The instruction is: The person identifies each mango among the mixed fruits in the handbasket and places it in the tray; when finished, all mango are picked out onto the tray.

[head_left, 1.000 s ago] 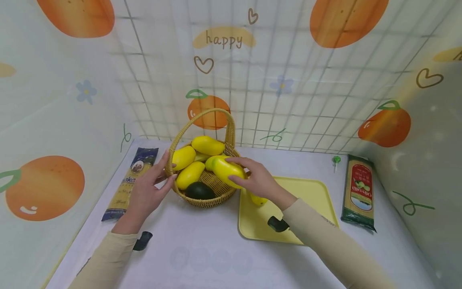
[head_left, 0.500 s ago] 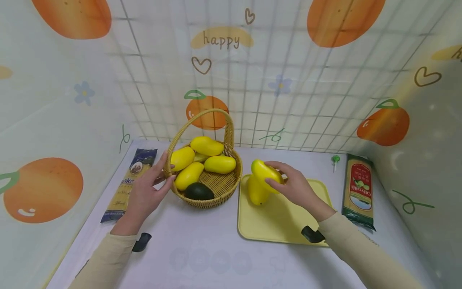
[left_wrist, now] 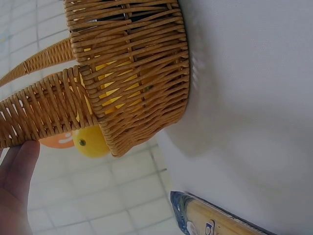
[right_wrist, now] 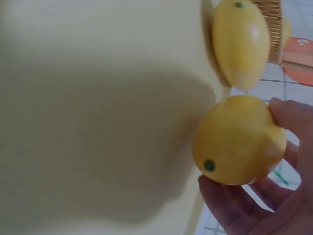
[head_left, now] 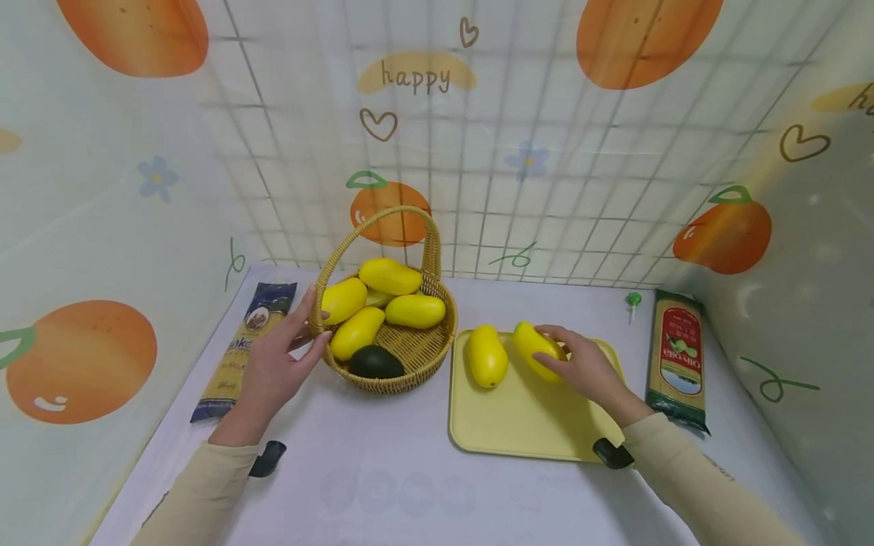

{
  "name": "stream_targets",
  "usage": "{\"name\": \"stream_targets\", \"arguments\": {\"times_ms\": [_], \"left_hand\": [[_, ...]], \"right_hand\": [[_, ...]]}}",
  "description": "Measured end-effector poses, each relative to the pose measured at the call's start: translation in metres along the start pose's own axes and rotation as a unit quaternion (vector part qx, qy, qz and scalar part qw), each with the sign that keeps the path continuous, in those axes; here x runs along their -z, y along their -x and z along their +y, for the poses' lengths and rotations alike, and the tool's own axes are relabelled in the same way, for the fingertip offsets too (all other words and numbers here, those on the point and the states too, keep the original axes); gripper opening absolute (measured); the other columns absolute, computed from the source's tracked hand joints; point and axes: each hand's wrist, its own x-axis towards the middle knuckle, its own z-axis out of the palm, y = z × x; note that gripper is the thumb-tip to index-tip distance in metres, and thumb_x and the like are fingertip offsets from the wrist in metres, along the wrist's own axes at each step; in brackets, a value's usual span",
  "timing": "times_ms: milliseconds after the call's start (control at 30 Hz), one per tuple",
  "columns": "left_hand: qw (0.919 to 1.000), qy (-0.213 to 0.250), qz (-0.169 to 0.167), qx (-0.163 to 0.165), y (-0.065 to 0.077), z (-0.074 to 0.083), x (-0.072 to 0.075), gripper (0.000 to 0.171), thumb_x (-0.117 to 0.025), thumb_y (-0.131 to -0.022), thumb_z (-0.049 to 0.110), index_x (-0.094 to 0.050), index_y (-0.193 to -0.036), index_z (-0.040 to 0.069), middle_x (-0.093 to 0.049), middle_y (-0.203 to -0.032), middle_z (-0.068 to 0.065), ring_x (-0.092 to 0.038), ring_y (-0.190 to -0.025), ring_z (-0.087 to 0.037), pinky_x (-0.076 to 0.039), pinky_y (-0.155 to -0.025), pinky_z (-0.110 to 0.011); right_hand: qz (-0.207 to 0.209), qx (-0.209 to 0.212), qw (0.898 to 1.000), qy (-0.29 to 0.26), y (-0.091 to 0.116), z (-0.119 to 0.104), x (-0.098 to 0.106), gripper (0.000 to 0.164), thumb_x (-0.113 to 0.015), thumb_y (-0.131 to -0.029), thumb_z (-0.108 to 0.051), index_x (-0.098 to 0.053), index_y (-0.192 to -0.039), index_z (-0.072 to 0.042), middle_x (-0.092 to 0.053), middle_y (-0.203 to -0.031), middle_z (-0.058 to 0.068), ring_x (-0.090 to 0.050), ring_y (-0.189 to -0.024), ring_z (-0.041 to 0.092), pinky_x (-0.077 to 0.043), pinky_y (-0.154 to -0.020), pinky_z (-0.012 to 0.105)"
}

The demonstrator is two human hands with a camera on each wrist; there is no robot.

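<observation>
My right hand [head_left: 583, 366] holds a yellow mango [head_left: 535, 350] over the back of the yellow tray [head_left: 505, 425], thumb on one side and fingers on the other. In the right wrist view the held mango [right_wrist: 239, 139] shows a green spot at its end. Just left of it on the tray lies a second mango [head_left: 488, 356]. My left hand [head_left: 276, 368] grips the left side of the wicker basket [head_left: 416, 371] where its arched handle meets the rim. Inside are several mangoes [head_left: 415, 311] and a dark green avocado-like fruit [head_left: 376, 362] at the front.
A blue-topped pasta packet [head_left: 228, 364] lies left of the basket, partly behind my left hand. To the right of the tray lie a green-and-red packet [head_left: 678, 356] and a green lollipop [head_left: 633, 301]. A grid with a printed curtain [head_left: 546, 227] closes off the back.
My right hand has carried the mango out of the basket, rightward past the other mango, and lowered it over the tray. The left hand stays at the basket.
</observation>
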Motion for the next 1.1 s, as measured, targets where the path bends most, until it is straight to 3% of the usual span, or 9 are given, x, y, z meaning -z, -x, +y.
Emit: {"name": "stream_targets", "arguments": {"times_ms": [467, 800, 1100], "left_hand": [[1.0000, -0.003, 0.002, -0.001, 0.000, 0.000, 0.000, 0.090, -0.080, -0.087, 0.006, -0.033, -0.161, 0.026, -0.072, -0.111, -0.007, -0.075, -0.094, -0.026, -0.060, -0.078, -0.037], [1.0000, -0.005, 0.004, -0.004, 0.000, 0.001, 0.000, 0.090, -0.080, -0.087, 0.006, -0.032, -0.161, 0.026, -0.072, -0.112, -0.007, -0.075, -0.094, -0.026, -0.059, -0.080, -0.035], [1.0000, 0.001, 0.002, 0.000, 0.000, 0.002, 0.001, 0.089, -0.079, -0.088, 0.005, -0.032, -0.161, 0.027, -0.072, -0.114, -0.007, -0.075, -0.095, -0.028, -0.060, -0.080, -0.037]], "right_hand": [[-0.003, -0.006, 0.999, 0.035, 0.001, 0.004, -0.010, 0.065, -0.076, -0.093, -0.034, -0.051, -0.148, -0.010, -0.054, -0.142, 0.022, -0.055, -0.122, 0.043, -0.050, -0.101, 0.061], [0.034, -0.022, 0.998, 0.053, 0.002, 0.006, -0.016, 0.067, -0.075, -0.093, -0.031, -0.048, -0.150, -0.010, -0.053, -0.136, 0.024, -0.058, -0.108, 0.037, -0.053, -0.093, 0.056], [0.046, -0.023, 0.997, 0.049, 0.005, 0.006, -0.018, 0.069, -0.074, -0.094, -0.034, -0.046, -0.152, -0.011, -0.047, -0.142, 0.025, -0.054, -0.119, 0.042, -0.049, -0.101, 0.062]]}}
